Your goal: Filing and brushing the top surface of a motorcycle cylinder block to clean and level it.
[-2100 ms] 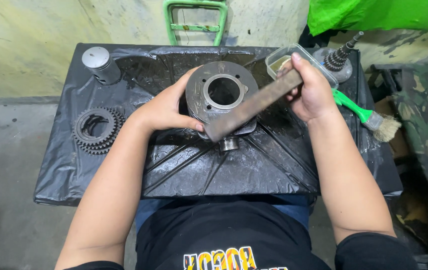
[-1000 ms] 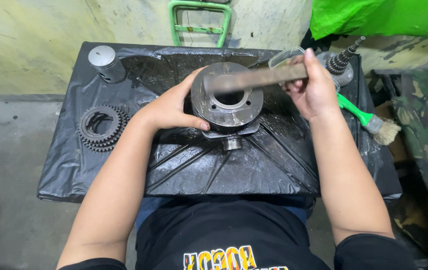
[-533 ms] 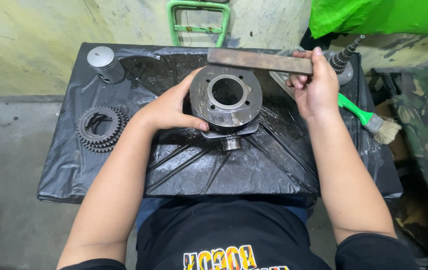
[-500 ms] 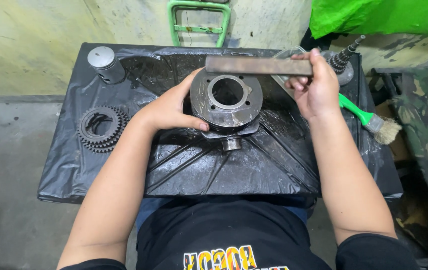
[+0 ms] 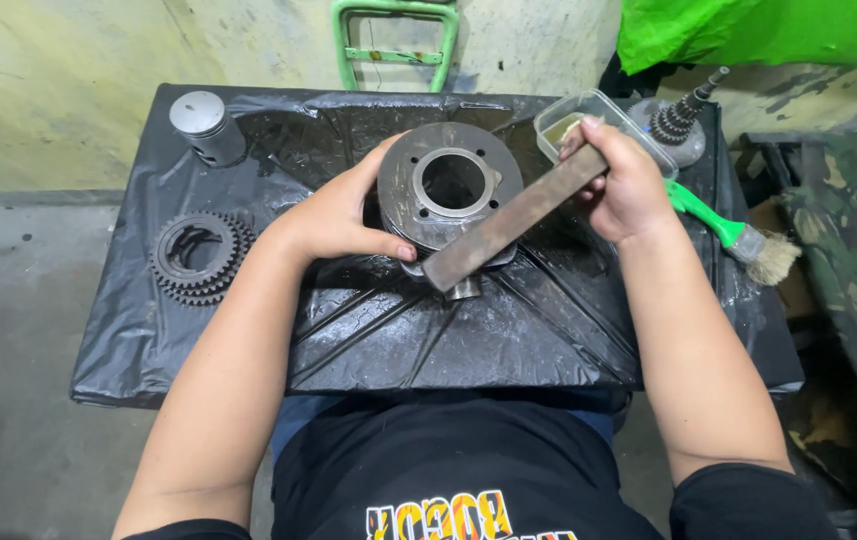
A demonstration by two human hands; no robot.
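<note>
Black plastic sheet over the table, wrinkled, shiny with oil. On it, near the middle: a round grey metal cylinder with a wide bore and small bolt holes around the flat top face — dull, worn, slightly sooty.

Left hand is wrapped around the cylinder's left side, thumb along the near edge, steadying it. Right hand is closed tight on the far end of a flat, rusty-brown metal bar; the bar lies slantwise over the cylinder's right rim, its near end past the near edge.

Judgement: the bar works best kept flat on the face, pressure even, the left hand stopping any turning or tipping.

Left: a toothed gear, dark and greasy. Far left: a smooth silver piston. Far right: a clear plastic tub, a grooved shaft, and a green-handled brush with pale bristles.
</note>
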